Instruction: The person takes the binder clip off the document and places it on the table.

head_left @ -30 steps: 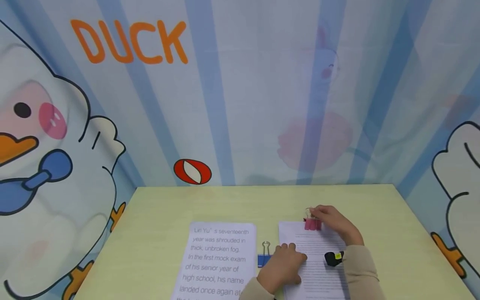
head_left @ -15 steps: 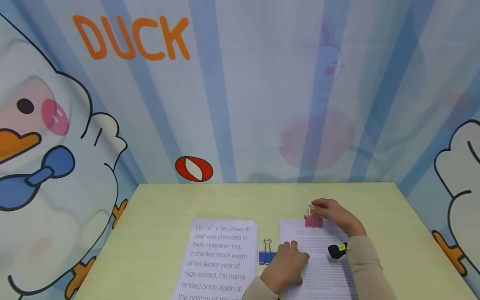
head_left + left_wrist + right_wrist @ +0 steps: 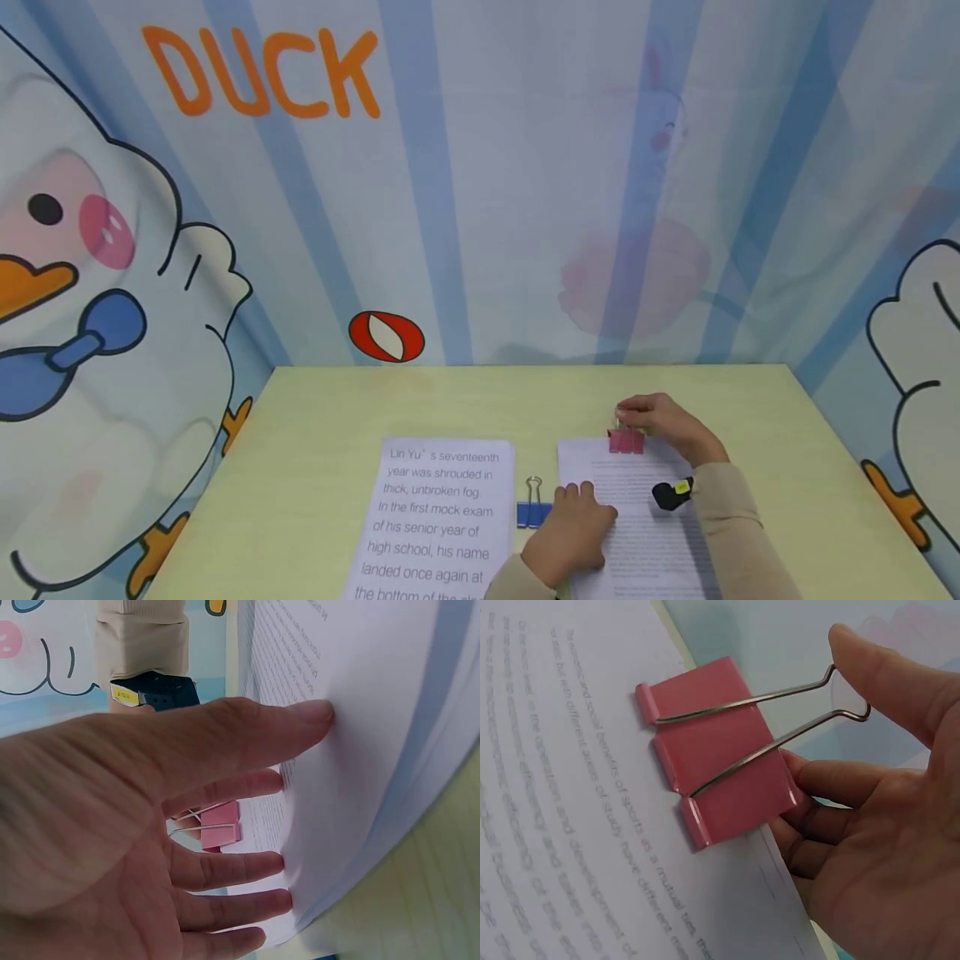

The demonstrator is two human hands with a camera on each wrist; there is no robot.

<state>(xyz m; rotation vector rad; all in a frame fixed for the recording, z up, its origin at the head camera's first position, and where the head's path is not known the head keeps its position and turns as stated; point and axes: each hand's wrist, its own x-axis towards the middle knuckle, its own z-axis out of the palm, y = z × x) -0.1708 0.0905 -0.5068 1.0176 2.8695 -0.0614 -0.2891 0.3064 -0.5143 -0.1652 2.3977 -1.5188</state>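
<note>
A pink binder clip (image 3: 724,742) sits on the top edge of a stack of printed sheets (image 3: 660,550), its jaws over the paper. With its thumb at the end of the upper wire handle and its fingers curled beneath the clip, my right hand (image 3: 885,802) holds it. My left hand (image 3: 573,529) rests on the left part of the same stack, fingers extended. In the left wrist view its thumb and fingertips touch the paper, and the stack's edge layers show to the right. A blue binder clip (image 3: 528,515) lies beside the left hand, partly covered by it.
A second stack of large-print sheets (image 3: 435,517) lies to the left on the pale wooden table (image 3: 315,433). A striped cartoon curtain (image 3: 495,208) stands behind the table. A black wrist camera (image 3: 670,496) on the right sleeve hangs over the printed stack.
The right hand has moved slightly away from the sheets, toward the back, and its fingers have shifted on the pink clip's handles. The left hand stays in place on the stack.
</note>
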